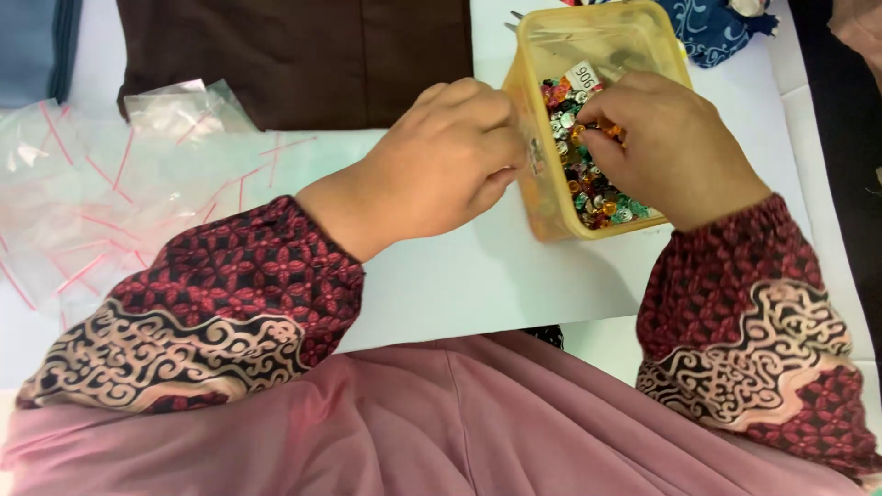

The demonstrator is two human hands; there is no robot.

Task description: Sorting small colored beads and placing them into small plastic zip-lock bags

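**Both hands at the tub of coloured bits**

A yellow plastic tub [551, 197] stands on the white tabletop [478, 276], its long axis running away from the person. Inside lies a heap of small shiny coloured pieces [593, 188]. The right hand [675, 152] reaches in over the right rim, fingertips curled and pinching among the pieces; what exactly it pinches cannot be told. The left hand [441, 156] presses against the tub's left wall, fingers curled shut. Clear zip bags [110, 184] lie well apart at the left, a dark brown cloth [294, 55] beyond.
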